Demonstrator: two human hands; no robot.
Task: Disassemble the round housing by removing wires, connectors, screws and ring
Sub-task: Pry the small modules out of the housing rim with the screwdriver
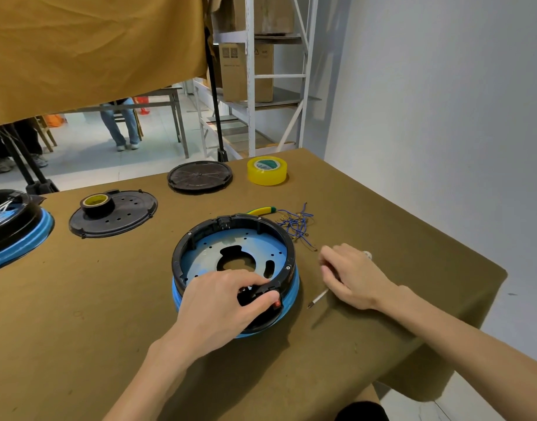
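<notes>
From the head view, the round housing point(235, 262) sits mid-table point(109, 299), the left hand point(221, 302) gripping its near black ring point(182, 247). The right hand point(352, 276) holds a screwdriver point(317, 299) just beside it, with loose wires point(294, 224) lying behind.

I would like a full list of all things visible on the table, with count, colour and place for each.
Round housing: 1, black ring on blue base, table centre.
Loose wires: a bundle, blue, right of the housing.
Black covers: 2, far side.
Yellow tape: 1, far side.
Dark tape roll: 1, on the left cover.
Screwdriver: 1, metal shaft, under the right hand.
Second housing: 1, black and blue, left edge.
Left hand: grips the housing's near rim.
Right hand: holds the screwdriver.
</notes>
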